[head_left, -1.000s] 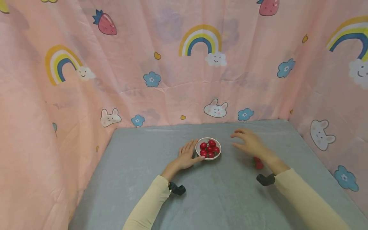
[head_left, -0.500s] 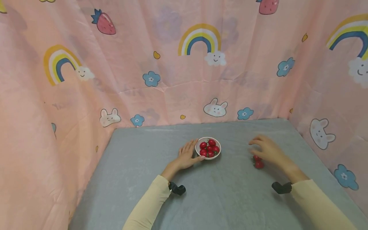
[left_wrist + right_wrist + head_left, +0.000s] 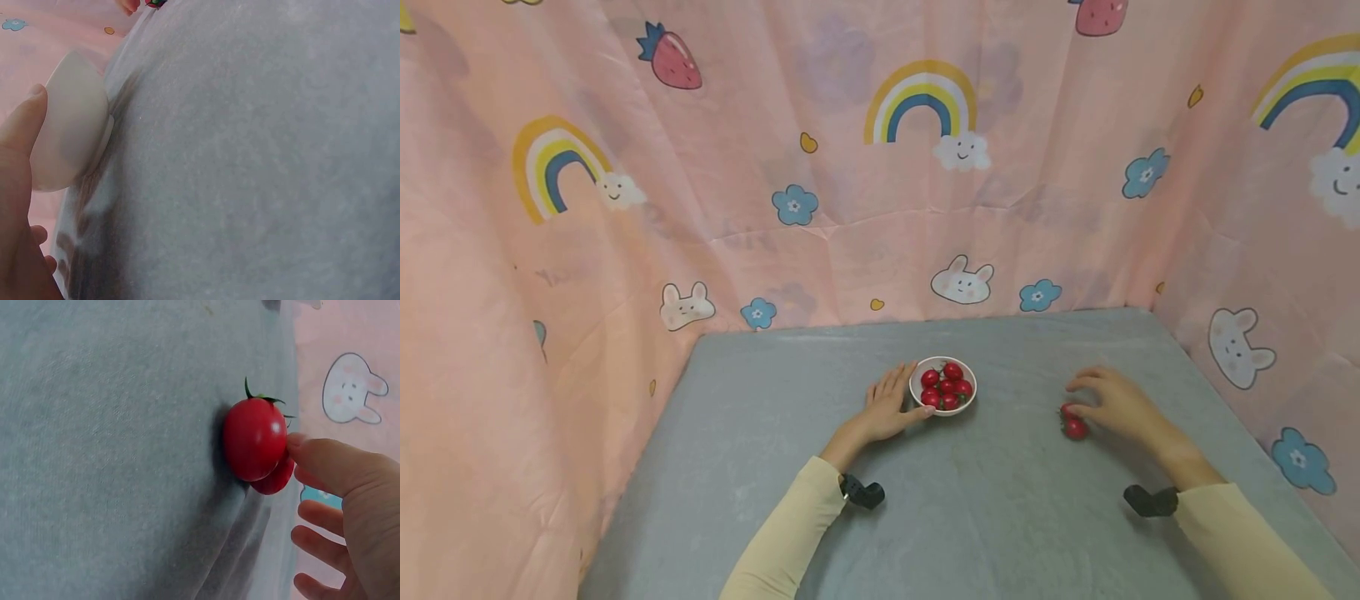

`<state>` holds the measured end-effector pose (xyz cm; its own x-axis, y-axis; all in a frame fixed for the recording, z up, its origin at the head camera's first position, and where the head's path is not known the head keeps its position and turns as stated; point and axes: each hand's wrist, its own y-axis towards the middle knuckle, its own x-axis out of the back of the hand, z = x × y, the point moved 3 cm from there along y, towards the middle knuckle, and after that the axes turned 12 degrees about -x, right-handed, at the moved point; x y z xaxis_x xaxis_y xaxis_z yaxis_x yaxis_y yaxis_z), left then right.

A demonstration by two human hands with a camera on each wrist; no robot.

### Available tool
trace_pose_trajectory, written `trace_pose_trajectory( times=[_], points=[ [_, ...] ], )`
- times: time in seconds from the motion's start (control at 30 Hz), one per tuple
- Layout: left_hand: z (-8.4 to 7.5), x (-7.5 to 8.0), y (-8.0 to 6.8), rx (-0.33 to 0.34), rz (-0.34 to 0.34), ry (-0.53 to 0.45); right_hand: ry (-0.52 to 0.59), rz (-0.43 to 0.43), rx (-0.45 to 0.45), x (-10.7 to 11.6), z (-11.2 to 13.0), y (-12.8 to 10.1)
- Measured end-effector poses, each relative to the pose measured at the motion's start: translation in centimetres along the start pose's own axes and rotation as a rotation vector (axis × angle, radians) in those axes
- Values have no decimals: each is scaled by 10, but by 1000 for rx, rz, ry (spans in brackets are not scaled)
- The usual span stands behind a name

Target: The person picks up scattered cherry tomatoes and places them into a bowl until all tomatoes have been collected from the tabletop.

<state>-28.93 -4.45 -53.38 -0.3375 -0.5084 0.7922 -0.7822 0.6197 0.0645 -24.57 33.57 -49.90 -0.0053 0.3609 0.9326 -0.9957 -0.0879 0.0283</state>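
Observation:
A white bowl with several cherry tomatoes stands mid-table. My left hand lies flat on the cloth beside it, the thumb against the bowl's wall. To the right, two loose cherry tomatoes lie touching each other on the cloth. My right hand has come down just behind them with its fingers loosely bent. In the right wrist view its thumb tip touches the tomatoes: the nearer one has a green stem, the second is half hidden behind it. The other fingers stay clear of them.
A grey cloth covers the table. Pink patterned curtains close it in at the back, left and right. A black camera mount sits on each wrist.
My right hand has moved from near the bowl rightward and down to the two loose tomatoes, and its thumb now touches them. The left hand and bowl have not moved.

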Motion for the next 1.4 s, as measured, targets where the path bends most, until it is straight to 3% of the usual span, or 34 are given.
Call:
trace_pose_trajectory(
  times=[0.43, 0.73, 1.4],
  points=[
    [0, -1, 0, 13, 10, 0, 4, 74, -66, -2, -5, -7],
    [0, -1, 0, 15, 12, -1, -1, 55, -43, -3, -1, -6],
    [0, -1, -1, 17, 16, 2, -29, 47, -2, 1, 43, 10]
  ],
)
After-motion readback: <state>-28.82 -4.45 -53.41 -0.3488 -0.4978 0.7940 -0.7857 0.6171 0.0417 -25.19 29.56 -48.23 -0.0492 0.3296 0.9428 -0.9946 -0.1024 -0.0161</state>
